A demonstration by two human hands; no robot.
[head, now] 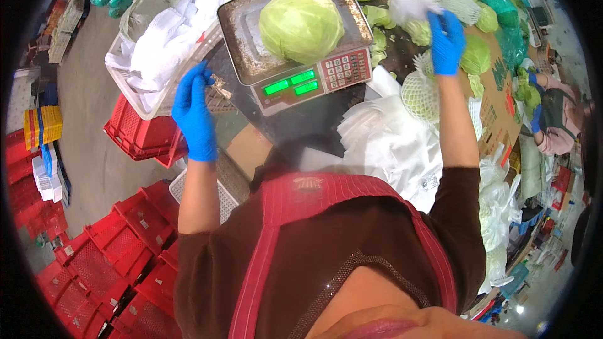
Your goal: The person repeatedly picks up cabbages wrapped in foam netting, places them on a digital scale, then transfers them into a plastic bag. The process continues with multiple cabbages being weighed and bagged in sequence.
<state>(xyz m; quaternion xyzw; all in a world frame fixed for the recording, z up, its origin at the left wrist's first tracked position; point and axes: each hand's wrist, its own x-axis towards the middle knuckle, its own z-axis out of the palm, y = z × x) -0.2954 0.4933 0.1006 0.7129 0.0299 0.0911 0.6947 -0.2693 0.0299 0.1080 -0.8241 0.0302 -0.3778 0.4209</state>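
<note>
A green cabbage (301, 25) rests on the metal pan of a digital scale (308, 80) with lit green displays. My left hand (195, 110), in a blue glove, is to the left of the scale beside a white crate; its fingers are bent close together and nothing clear shows in them. My right hand (445, 42), also blue-gloved, is at the right, its fingertips on a blurred white foam net (414, 4). Loose cabbage leaves (377, 16) lie between it and the scale. Below it stands a net-covered cabbage (419, 96), next to a pile of white plastic bags (386, 141).
A white crate (165, 96) filled with white bags stands at upper left, above a red crate (141, 132). Red crates (99, 249) are stacked at lower left. Green net sacks (511, 52) line the right. A co-worker (560, 113) handles greens at far right.
</note>
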